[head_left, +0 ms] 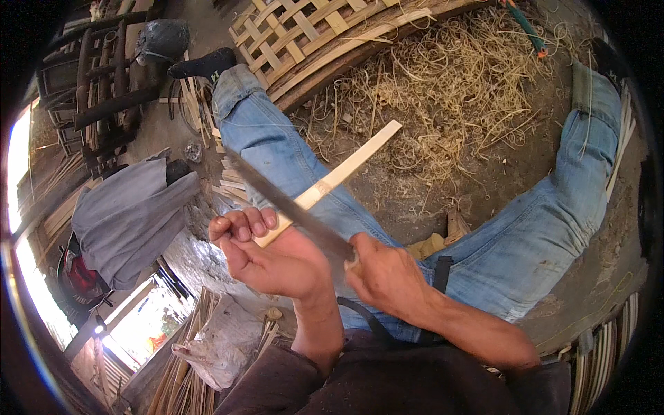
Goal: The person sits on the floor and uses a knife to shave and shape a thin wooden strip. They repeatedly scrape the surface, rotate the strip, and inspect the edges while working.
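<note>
A pale, flat bamboo strip [360,155] slants up and to the right over my lap, with a node partway along it. Its lower end lies in my left hand [277,259], palm up, fingers curled round it. My right hand [387,277] is closed on the handle of a long knife [277,197], most of the handle hidden in the fist. The dark blade, slightly blurred, points up and to the left and crosses over the strip just beyond my left fingers. Whether the edge touches the strip I cannot tell.
Between my outstretched legs [539,228] lies a heap of curly shavings [443,104]. Beyond it are a woven bamboo panel [297,34] and a green-handled tool [527,31]. To the left, a grey cloth [131,214] hangs near bundled strips [183,366] and a white sack [221,342].
</note>
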`<state>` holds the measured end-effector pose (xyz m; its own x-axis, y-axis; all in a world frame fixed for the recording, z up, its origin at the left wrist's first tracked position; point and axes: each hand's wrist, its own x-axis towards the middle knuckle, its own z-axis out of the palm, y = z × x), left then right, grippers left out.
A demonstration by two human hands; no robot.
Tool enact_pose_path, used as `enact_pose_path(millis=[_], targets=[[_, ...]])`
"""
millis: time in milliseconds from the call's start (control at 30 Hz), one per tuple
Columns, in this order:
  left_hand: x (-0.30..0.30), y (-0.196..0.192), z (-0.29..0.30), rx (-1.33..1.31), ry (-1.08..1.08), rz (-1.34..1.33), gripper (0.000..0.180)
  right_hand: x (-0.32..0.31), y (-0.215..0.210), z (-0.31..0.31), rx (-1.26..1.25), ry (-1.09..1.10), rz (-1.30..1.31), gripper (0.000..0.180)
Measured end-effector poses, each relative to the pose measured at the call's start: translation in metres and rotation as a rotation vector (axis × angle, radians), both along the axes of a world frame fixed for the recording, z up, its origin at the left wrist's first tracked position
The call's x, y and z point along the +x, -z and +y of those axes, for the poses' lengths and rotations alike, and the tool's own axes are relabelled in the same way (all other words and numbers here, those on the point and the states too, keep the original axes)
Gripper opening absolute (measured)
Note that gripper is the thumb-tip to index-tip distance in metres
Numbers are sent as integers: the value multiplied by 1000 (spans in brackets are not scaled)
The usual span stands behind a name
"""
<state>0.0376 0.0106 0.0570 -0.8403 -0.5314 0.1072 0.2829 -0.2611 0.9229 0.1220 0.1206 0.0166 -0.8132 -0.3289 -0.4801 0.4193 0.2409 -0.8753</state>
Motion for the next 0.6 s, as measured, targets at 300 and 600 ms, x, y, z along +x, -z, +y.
enact_pose_path(millis=[300, 600], targets=[[4, -4, 7, -74, 25, 21, 21, -4, -3, 10, 60, -79, -84, 37], [5, -7, 20, -99, 40, 86, 17, -3, 7, 24, 103, -32, -78, 31]])
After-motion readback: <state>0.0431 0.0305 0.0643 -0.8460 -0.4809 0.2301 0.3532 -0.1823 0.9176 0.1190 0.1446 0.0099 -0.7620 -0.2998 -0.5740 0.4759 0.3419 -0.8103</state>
